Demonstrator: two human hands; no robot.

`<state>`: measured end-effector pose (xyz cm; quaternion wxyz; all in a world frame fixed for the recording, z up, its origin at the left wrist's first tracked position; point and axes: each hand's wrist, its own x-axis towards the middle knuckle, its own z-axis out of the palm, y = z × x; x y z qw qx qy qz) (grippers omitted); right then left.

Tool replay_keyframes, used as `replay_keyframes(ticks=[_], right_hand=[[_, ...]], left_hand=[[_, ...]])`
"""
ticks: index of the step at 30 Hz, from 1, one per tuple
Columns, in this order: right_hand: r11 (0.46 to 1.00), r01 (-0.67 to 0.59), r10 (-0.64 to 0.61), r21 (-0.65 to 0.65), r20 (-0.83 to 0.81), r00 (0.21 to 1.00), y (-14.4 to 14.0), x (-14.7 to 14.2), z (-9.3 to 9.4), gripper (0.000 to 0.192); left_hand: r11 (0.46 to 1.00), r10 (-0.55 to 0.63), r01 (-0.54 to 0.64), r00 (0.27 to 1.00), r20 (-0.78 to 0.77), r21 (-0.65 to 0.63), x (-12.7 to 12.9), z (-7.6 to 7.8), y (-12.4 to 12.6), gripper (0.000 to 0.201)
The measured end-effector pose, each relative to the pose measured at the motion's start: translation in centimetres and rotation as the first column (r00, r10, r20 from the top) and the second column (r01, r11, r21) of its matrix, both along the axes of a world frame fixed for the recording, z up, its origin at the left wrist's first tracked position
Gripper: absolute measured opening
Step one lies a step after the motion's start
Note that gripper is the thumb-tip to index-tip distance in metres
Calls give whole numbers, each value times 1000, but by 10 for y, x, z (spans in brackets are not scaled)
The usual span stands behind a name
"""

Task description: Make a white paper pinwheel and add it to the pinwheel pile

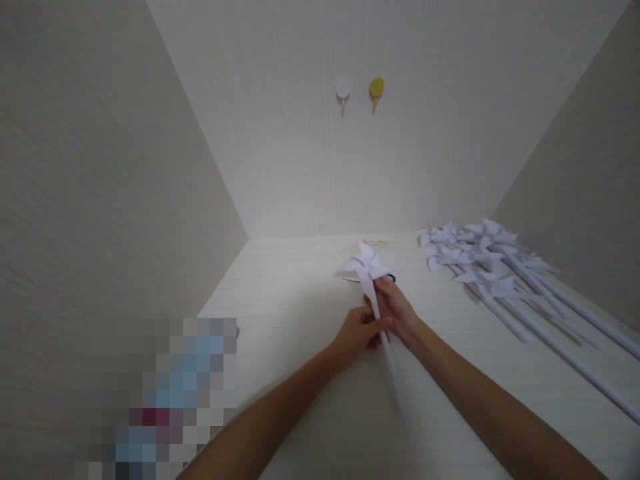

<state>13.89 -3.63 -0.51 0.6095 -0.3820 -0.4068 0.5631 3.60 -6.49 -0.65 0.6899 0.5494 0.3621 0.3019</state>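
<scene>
Surface: a pale, whitish wood-grain counter (300, 293) running back into a recess, lit more brightly toward the far edge
Room: three plain cream panelled walls close the counter in, left, right and back; on the back wall hang a round white wall hook (343, 89) and, just beside it, a round yellow wall hook (377, 88)
Stock on the right: a pile of finished white paper pinwheels on long white rolled-paper sticks (500, 273) lies on the counter, heads toward the back wall, sticks fanning out toward the near right edge
Held thing: a white folded-paper pinwheel on a thin white paper stick (364, 267) sits above the middle of the counter, its head tilted away from the camera, its stick slanting down toward the viewer between the two hands
Left hand (357, 337): forearm comes in from the lower left, fingers curled round the stick lower down, grip closed on it
Right hand (397, 307): forearm comes in from the lower right, thumb and fingertips pinching the stick just under the pinwheel head, grip closed on it; the two hands touch each other
Hard to make out: the lower end of the stick blurs into the counter; a small dark thing behind the pinwheel head is mostly covered and cannot be named; a faint tan patch lies on the counter near the back wall
Cut off: a pixelated block covers the lower left corner; the pile's sticks run out of the frame at right
</scene>
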Motion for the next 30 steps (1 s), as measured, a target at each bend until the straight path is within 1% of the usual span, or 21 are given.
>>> replay_keyframes(ticks=[1,3,4,6,8,10,11,14,18,21,24,27,30], right_hand=[[999,32,-31,16,-49,998,0,-1,0,16],[993,100,-91,67,-121,988,0,-1,-2,35],[985,139,-127,99,-119,985,1,1,-4,45],[955,246,-238,164,-67,969,3,6,-9,59],[894,358,-378,269,25,926,5,14,-12,65],[838,399,-470,371,121,874,5,20,-14,66],[821,401,-498,405,166,851,4,23,-14,65],[799,375,-537,471,277,797,0,25,-14,53],[780,312,-550,542,359,754,-6,21,-15,41],[781,222,-531,583,433,728,-10,19,-15,40],[775,85,-508,627,537,673,-14,16,-14,45],[728,-47,-521,684,596,611,-16,12,-12,48],[673,-130,-545,728,607,579,-17,9,-10,45]], left_hand=[[999,24,-23,1000,15,-22,-1,0,2,34],[998,47,-46,999,22,-51,-4,2,7,32],[997,54,-52,998,21,-61,-6,3,9,31],[995,66,-65,998,15,-77,-8,4,11,28],[993,77,-76,997,6,-90,-9,4,12,27],[993,81,-81,997,-4,-87,-9,3,12,28],[993,82,-82,997,-6,-81,-9,3,12,27],[993,97,-97,995,4,-73,-8,3,13,24],[981,183,-181,983,20,-76,-9,3,16,22],[974,221,-218,974,48,-57,-10,3,19,22],[976,217,-216,974,69,-34,-10,1,20,23],[976,217,-218,973,76,0,-9,0,20,27],[976,211,-215,974,87,37,-8,-1,19,29]])
